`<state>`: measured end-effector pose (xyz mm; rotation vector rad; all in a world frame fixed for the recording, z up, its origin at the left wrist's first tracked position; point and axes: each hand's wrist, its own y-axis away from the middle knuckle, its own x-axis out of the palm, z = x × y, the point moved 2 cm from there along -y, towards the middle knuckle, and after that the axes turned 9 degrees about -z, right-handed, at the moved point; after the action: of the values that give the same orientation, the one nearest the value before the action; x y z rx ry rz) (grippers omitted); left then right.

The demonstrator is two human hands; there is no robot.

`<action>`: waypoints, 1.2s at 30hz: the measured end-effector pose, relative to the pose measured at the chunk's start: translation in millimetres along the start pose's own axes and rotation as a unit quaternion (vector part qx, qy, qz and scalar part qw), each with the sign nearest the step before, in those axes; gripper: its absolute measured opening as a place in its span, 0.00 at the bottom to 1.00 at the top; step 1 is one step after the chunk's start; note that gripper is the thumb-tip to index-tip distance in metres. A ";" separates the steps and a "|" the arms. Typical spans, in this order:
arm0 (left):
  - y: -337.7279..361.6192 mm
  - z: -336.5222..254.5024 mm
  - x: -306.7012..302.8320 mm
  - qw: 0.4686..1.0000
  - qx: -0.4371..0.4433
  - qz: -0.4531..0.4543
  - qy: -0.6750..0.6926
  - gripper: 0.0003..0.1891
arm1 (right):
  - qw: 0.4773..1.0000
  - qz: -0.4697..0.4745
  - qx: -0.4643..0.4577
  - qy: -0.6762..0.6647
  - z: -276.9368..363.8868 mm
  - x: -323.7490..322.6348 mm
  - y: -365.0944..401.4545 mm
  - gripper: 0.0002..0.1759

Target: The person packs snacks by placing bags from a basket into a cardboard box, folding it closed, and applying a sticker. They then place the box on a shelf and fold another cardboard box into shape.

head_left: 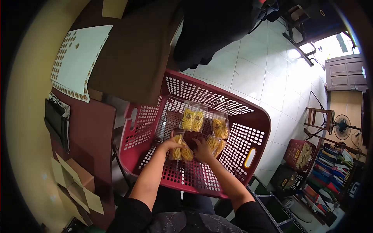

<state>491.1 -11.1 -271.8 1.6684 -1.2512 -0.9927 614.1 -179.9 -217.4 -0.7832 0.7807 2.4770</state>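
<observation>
In the basket [264,120], the left hand [170,145] has fingers across the near-left packet [187,154]; the right hand [203,151] has fingers beside the near-right packet [220,146]. Grasp or release is indeterminable.

White tiled floor [248,70], yellowish wall [31,97].

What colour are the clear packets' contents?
The clear plastic packets hold yellow, stick-like pieces, best seen in the head view.

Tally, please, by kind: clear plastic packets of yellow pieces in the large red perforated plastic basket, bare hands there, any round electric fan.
Clear plastic packets: about 7 (overlapping)
Left hand and right hand: 2
Round electric fan: 1
Total: about 10
</observation>
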 end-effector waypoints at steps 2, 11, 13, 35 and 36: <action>17.4 -3.5 15.0 0.989 0.015 0.098 0.108 0.78 | 0.992 0.040 0.078 -0.092 -18.4 23.3 3.4 0.30; -14.4 -22.1 62.6 0.950 -0.011 -0.227 -0.215 0.60 | 0.966 -0.053 0.241 -0.078 -51.8 10.0 26.3 0.18; 3.2 -40.0 56.5 0.963 0.004 -0.208 -0.171 0.53 | 0.973 -0.086 0.203 -0.061 -51.3 -5.2 27.6 0.18; 344.1 -26.2 -17.5 0.757 0.421 -0.239 0.438 0.29 | 0.908 0.110 -0.051 -0.400 256.8 -90.2 93.4 0.15; 355.9 -14.5 -21.9 0.721 0.437 -0.233 0.484 0.27 | 0.910 0.116 -0.056 -0.394 269.0 -80.9 98.1 0.15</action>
<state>380.0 -52.5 64.9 2.7534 -0.5149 0.4560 518.7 -104.2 54.1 0.3240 0.4374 2.7139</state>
